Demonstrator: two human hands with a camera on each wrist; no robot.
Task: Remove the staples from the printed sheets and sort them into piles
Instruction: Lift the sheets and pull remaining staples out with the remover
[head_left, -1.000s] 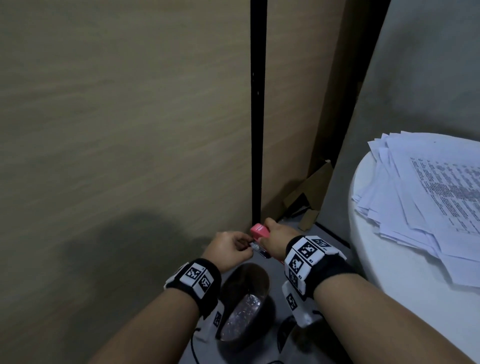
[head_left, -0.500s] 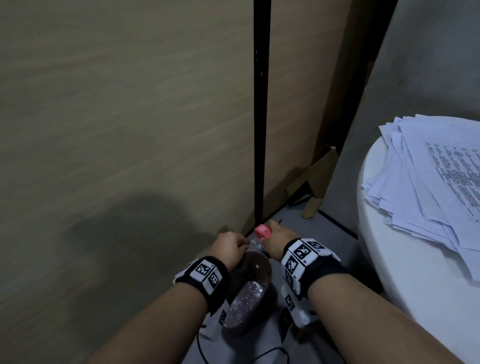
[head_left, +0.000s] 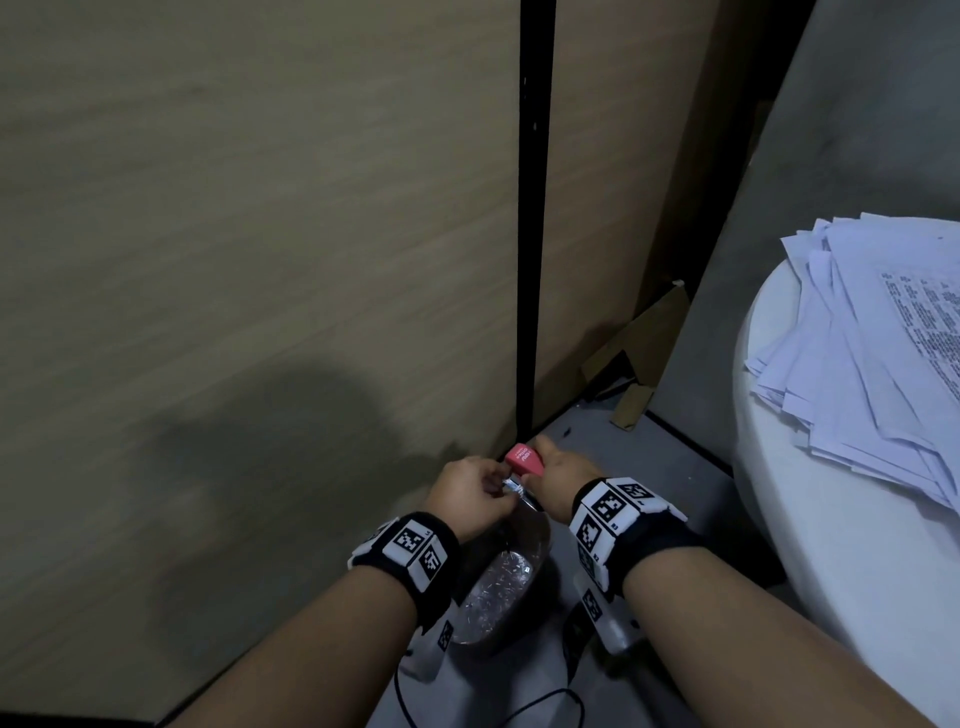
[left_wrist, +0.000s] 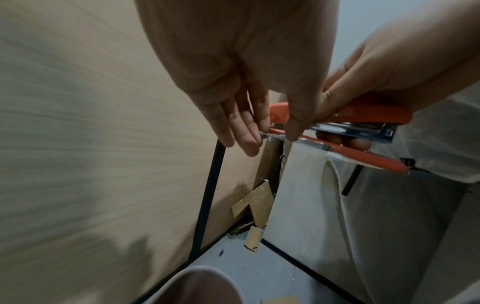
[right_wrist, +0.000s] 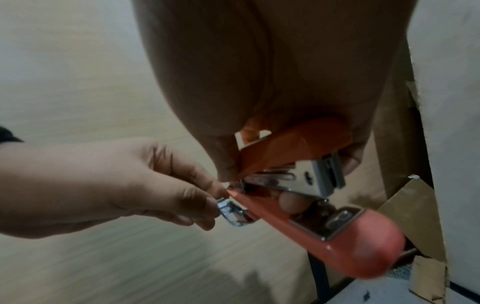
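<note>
Versus 1 s ago: hands lower in head view, paper stack shifted right. Right hand (head_left: 558, 480) grips the red stapler (right_wrist: 298, 185), fingers curled round it. Left hand (head_left: 470, 493) fingers (right_wrist: 197, 197) pinch the metal remover tab (right_wrist: 232, 212) at its rear. Both above a bowl (head_left: 498, 592) of staples on the floor. Printed sheets (head_left: 872, 364) lie on the white bench (head_left: 810, 545), well apart. Wood panel (head_left: 234, 234) stands close behind.
</note>
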